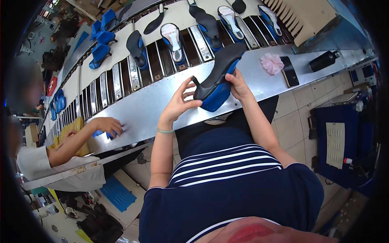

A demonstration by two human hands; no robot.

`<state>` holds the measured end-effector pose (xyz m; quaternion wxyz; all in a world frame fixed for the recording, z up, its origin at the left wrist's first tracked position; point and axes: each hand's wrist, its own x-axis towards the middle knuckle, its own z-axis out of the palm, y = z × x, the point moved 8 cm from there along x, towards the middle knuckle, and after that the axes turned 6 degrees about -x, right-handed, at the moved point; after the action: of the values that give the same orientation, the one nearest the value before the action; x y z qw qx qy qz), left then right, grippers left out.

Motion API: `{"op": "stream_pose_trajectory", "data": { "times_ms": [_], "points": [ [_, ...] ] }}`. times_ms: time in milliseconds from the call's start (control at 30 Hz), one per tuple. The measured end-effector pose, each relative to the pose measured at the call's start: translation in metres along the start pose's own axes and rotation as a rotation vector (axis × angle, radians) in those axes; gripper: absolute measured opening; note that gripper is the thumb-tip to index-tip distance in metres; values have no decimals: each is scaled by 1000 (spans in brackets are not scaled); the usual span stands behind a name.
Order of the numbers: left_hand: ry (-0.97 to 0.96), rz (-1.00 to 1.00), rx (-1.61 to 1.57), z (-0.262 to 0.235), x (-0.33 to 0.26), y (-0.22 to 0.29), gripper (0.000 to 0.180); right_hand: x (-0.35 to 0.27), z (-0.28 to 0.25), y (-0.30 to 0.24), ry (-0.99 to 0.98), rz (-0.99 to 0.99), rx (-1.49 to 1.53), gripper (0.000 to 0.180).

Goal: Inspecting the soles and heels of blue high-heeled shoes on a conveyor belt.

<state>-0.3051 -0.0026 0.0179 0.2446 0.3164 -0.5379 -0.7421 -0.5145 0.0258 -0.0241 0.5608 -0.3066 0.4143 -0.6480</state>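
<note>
A blue heeled shoe (219,69) with a black sole is held over the metal ledge, sole side up and tilted, its toe toward the far right. My left hand (180,99) closes round the heel end, with the thumb on the blue back part and the fingers by the thin heel. My right hand (240,86) grips the blue side nearer the toe, thumb against the upper. The fingers behind the shoe are partly hidden.
Beyond the metal ledge (142,109) runs a slatted conveyor (198,44) carrying black soles, pale-lined shoes and blue shoes (99,54). A pink scrunchie (272,64), a phone (289,72) and a black bottle (325,60) lie at right. A co-worker's hand (108,126) reaches over the ledge at left.
</note>
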Motion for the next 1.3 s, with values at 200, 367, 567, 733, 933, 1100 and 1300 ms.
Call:
{"op": "stream_pose_trajectory", "data": {
  "times_ms": [200,367,567,733,933,1100,1300],
  "points": [
    [73,98,-144,22,-12,-10,90,0,13,9,-16,86,55,87],
    [178,123,-31,14,-18,-12,83,-6,21,21,34,170,100,85],
    [213,166,-66,19,-23,-2,91,-3,14,39,69,170,199,83],
    [266,233,-53,24,-26,5,101,2,16,49,-10,182,337,87],
    [429,338,284,28,-44,22,112,17,34,55,-116,195,461,102],
    [426,487,300,35,-53,36,114,25,57,34,-210,124,419,106],
    [509,583,315,36,-67,53,115,35,97,16,-293,81,396,111]
  ]
}}
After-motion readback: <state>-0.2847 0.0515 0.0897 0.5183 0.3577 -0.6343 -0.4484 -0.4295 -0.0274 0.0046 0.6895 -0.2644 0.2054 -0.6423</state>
